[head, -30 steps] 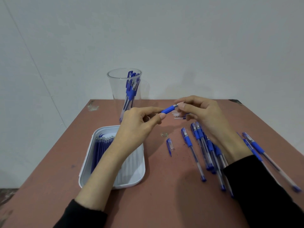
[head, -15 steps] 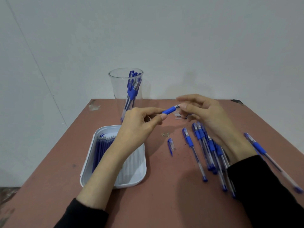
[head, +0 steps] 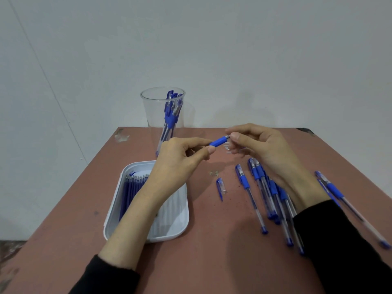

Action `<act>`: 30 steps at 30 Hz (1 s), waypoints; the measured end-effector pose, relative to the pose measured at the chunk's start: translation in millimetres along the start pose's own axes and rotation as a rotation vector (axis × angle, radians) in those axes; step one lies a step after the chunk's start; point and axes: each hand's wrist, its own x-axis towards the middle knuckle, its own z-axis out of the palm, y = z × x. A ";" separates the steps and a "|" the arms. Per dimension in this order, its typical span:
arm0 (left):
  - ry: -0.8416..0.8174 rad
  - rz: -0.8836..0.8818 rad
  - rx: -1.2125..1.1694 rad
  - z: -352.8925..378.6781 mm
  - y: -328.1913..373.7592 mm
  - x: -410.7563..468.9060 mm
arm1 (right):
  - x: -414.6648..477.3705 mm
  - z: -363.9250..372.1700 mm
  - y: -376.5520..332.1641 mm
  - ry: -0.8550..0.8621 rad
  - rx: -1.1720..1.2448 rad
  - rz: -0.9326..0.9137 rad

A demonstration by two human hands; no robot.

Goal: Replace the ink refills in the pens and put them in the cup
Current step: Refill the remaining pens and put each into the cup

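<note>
Both hands are up over the worktop (head: 212, 262): left hand (head: 180, 162) pinches the pen's (head: 219, 141) blue grip, right hand (head: 258, 145) pinches its metal tip end, probably the nib section. Cup (head: 163, 115) behind, pens inside.

A reddish-brown bench (head: 212, 262) is seen, scuffed at its far left corner. A clear cup (head: 151, 115) is stood upright near the far edge, with blue pens (head: 169, 120) leaned inside. Just nearer, a white tray (head: 180, 232) is set down, dark refills (head: 132, 194) lined along its left side. A loose cap (head: 220, 186) is found right of the tray, small bits (head: 213, 173) just beyond it. Loose pens (head: 263, 187) are spread in a cluster to the right, with two outlying pens (head: 334, 190) laid apart near the right edge.
</note>
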 end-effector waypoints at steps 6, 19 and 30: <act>-0.002 0.008 0.000 1.7 0.5 -0.4 | 2.4 9.4 4.4 0.073 0.215 -0.009; 0.043 -0.032 -0.120 3.1 5.1 -0.1 | 2.2 21.7 7.0 0.182 0.381 -0.034; 0.196 -0.070 -0.003 -1.1 0.4 1.6 | -4.5 18.4 15.4 -0.040 -0.719 0.073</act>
